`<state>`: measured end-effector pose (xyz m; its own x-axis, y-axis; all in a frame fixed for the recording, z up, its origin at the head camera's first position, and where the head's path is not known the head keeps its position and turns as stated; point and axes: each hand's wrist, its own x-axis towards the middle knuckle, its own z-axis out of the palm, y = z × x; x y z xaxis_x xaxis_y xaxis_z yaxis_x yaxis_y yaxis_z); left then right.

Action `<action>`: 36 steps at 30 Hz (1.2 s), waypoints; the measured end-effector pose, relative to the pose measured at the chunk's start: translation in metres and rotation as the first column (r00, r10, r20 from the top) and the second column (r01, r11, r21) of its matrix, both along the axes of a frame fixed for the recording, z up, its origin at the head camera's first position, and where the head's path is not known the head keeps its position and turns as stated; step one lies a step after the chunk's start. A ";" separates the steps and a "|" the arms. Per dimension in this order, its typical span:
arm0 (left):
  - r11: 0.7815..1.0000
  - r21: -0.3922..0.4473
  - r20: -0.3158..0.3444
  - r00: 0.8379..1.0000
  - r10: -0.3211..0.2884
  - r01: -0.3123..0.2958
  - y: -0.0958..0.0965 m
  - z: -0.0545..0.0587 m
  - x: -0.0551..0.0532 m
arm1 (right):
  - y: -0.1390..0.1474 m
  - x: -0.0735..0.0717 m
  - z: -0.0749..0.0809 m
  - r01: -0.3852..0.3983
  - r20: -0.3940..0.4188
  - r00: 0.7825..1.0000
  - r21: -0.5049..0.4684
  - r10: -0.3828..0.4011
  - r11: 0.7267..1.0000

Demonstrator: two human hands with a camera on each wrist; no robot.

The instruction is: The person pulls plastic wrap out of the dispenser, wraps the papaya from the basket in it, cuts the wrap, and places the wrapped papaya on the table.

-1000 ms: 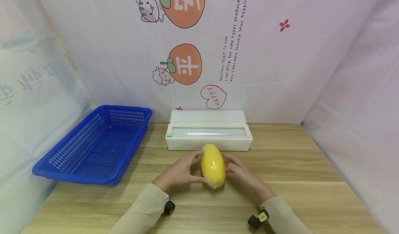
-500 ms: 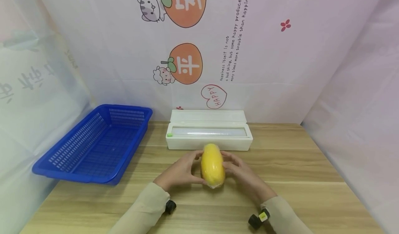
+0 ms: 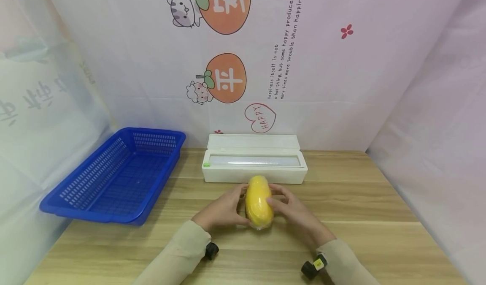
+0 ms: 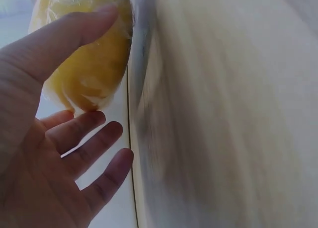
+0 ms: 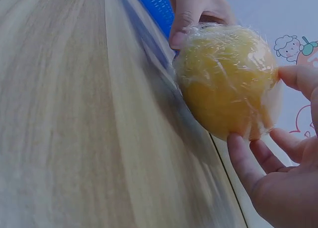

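Observation:
A smooth yellow oval fruit (image 3: 259,202), wrapped in wrinkled cling film, is held between both hands close over the table, its long side pointing away from me. My left hand (image 3: 224,209) grips it from the left, thumb at the near end and fingertips toward the far end. In the left wrist view, the left thumb (image 4: 74,37) lies across the film while some fingers spread below the fruit. From the right, my right hand (image 3: 292,209) pinches it, thumb on its upper side. The right wrist view shows the right fingertips (image 5: 238,143) at the film's surface.
Behind the fruit stands a white cling film dispenser (image 3: 254,174), its lid (image 3: 253,142) raised. A blue plastic basket (image 3: 159,188) is on the left of the wooden table (image 3: 353,234). Printed cloth (image 3: 315,65) hangs at the back and sides.
The fruit has turned slightly in the hands. My right thumb has come up from its right side onto its top; the left hand has barely moved.

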<state>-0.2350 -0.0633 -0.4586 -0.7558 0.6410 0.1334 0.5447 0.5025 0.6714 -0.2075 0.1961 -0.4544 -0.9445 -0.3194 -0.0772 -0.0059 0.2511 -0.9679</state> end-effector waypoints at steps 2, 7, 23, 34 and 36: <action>1.000 -0.013 0.003 1.000 -0.003 0.004 0.001 0.001 -0.001 | -0.001 -0.001 0.000 0.005 -0.009 1.000 -0.003 -0.005 1.000; 1.000 -0.029 0.021 1.000 -0.003 0.004 0.003 0.002 -0.001 | -0.002 -0.003 0.001 0.017 -0.035 0.999 0.014 -0.016 1.000; 0.996 0.031 0.081 0.993 -0.085 0.083 -0.001 0.002 -0.001 | -0.005 -0.007 -0.004 0.028 -0.039 0.999 0.025 -0.027 0.999; 0.997 0.052 0.121 0.990 -0.067 0.061 -0.005 0.006 0.000 | -0.001 -0.006 -0.001 0.047 0.015 0.999 0.013 -0.047 0.999; 0.996 0.061 0.128 0.989 -0.076 0.069 -0.005 0.006 0.001 | 0.000 -0.006 -0.001 0.041 0.011 0.999 0.019 -0.041 0.999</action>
<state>-0.2344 -0.0679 -0.4522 -0.7211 0.6888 0.0746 0.4847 0.4246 0.7648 -0.2134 0.1959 -0.4554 -0.9558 -0.2785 -0.0939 0.0162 0.2691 -0.9630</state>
